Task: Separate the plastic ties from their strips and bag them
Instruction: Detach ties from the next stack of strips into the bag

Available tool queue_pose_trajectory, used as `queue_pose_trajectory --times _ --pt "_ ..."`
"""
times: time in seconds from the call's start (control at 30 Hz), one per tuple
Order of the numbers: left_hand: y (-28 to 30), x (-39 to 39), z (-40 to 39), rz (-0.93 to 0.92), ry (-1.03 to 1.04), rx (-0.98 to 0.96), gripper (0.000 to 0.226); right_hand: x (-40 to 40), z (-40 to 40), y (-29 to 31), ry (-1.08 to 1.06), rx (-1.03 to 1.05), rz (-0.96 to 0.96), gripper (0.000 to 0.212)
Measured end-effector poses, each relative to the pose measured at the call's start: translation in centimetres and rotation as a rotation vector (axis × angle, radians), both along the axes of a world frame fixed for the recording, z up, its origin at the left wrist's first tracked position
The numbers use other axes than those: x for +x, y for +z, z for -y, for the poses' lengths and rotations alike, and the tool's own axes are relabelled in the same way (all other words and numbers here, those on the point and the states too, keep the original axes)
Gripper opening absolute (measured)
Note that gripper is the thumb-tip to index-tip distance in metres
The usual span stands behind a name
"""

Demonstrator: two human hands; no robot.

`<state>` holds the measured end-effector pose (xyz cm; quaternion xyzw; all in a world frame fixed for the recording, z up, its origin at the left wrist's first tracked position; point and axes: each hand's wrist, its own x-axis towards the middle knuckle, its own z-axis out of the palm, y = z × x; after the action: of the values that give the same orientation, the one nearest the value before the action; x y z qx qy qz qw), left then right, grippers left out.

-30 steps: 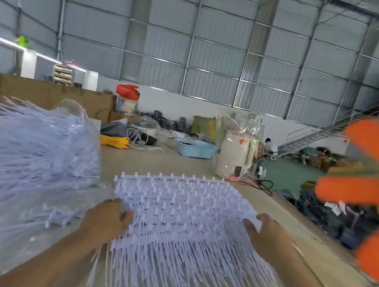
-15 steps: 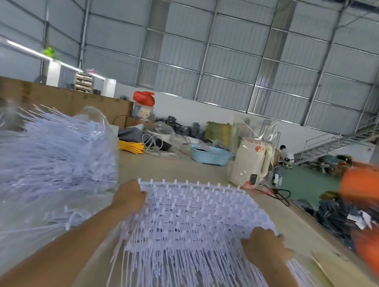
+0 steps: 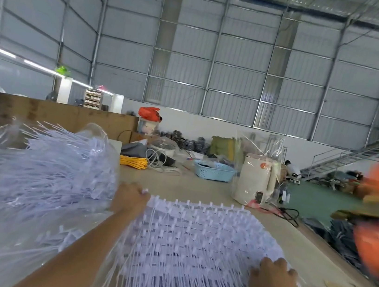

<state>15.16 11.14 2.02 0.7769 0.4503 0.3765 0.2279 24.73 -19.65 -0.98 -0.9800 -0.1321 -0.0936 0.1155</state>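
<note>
A clear plastic bag (image 3: pixel 33 170) stuffed with white ties lies left on the beige table (image 3: pixel 201 189). Beside it, the layered white plastic tie strips (image 3: pixel 199 242) lie flat. The left hand (image 3: pixel 130 199) grips their far-left corner; the right hand (image 3: pixel 276 283), fingers curled, clutches their right edge.

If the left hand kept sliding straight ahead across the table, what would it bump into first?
Probably the yellow coiled cord, which lies beyond the left hand on the beige table. Depth is hard to judge, so it might slip past it.
</note>
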Motion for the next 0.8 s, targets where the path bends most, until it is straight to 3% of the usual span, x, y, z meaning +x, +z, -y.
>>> queue_pose_trajectory --times 0.17,0.27,0.43,0.53,0.63,0.7,0.8 --pt "4.6 0.3 2.6 0.53 -0.336 -0.124 0.011 -0.5 -0.3 0.5 0.052 0.067 0.184 0.034" --pt "7.7 -0.7 5.2 0.698 -0.515 -0.162 0.017 -1.2 -1.1 1.5 0.198 0.215 0.283 0.042" --pt "12.6 -3.9 9.9 0.895 -0.747 -0.012 0.01 -2.4 -2.6 6.5 0.471 0.467 0.474 0.069" --pt "14.7 -6.5 11.6 1.018 -0.856 0.041 0.015 -1.9 -2.8 10.4 0.388 0.407 0.581 0.092" --pt "15.5 -8.8 12.1 1.137 -0.88 0.008 0.01 -2.2 -2.3 13.5 0.298 0.484 0.764 0.084" --pt "15.1 -9.8 11.8 1.193 -0.843 -0.044 0.006 -2.9 -2.4 14.5 0.38 0.577 0.828 0.07" --pt "13.8 -11.1 11.8 1.226 -0.689 0.006 0.011 -4.2 -3.6 14.2 0.543 0.562 0.627 0.058"
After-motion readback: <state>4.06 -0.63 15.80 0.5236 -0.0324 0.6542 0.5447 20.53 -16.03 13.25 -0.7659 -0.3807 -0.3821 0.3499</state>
